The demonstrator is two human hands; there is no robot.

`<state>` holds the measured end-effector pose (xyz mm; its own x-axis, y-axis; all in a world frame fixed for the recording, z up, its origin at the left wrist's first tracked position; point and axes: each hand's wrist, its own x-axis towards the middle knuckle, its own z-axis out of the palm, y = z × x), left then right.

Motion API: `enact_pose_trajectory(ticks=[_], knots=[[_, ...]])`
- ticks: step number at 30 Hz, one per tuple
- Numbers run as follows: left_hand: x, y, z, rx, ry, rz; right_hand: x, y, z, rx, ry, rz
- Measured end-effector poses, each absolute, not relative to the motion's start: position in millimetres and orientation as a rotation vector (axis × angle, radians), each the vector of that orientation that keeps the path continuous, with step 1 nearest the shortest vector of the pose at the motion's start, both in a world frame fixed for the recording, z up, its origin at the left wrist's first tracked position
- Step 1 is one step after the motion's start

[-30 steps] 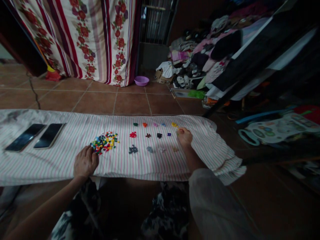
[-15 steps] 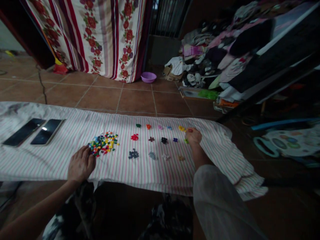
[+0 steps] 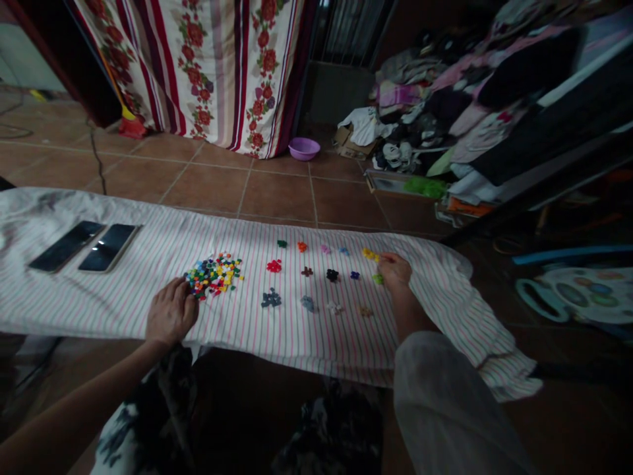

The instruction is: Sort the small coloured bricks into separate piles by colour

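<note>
A mixed heap of small coloured plastic pieces (image 3: pixel 217 274) lies on the striped cloth (image 3: pixel 222 330). At its left edge rests my left hand (image 3: pixel 172 310), palm down with fingers stretched out. My right hand (image 3: pixel 395 269) is at the far right, fingers pinched together right beside the yellow pieces (image 3: pixel 369 254); whatever is between the fingertips is hidden. Just below it are lime green pieces (image 3: pixel 378 279). Sorted one-colour clusters lie in rows between my hands, among them red pieces (image 3: pixel 273 266), black pieces (image 3: pixel 332 275), dark grey pieces (image 3: pixel 271 299) and tan pieces (image 3: pixel 366 311).
Two phones (image 3: pixel 109 247) lie on the cloth at the left. Beyond the table are a tiled floor, a purple basin (image 3: pixel 304 149) and a floral curtain (image 3: pixel 222 79). Piled clothes (image 3: pixel 420 112) fill the back right.
The whole view has shifted, with the table contents now further right in the picture. My right hand has drawn slightly off the lime green pieces, which show more fully; my left hand stays by the heap.
</note>
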<state>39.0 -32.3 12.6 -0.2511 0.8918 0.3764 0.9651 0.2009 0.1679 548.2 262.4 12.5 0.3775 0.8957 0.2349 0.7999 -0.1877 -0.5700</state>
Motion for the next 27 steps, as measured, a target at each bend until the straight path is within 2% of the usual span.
enact_pose_trajectory(ticks=[7, 20, 27], knots=[[38.6, -31.8, 13.9, -1.828, -2.302, -0.568, 509.9, 234.9, 40.5, -1.975, -1.448, 0.238], [40.3, -30.0, 11.8, -1.77, -2.285, -0.594, 325.1, 137.0, 46.0, -1.313, -1.972, 0.648], [41.4, -29.3, 11.4, -1.767, -2.278, -0.623, 251.5, 101.4, 50.9, -1.355, -2.373, 0.719]])
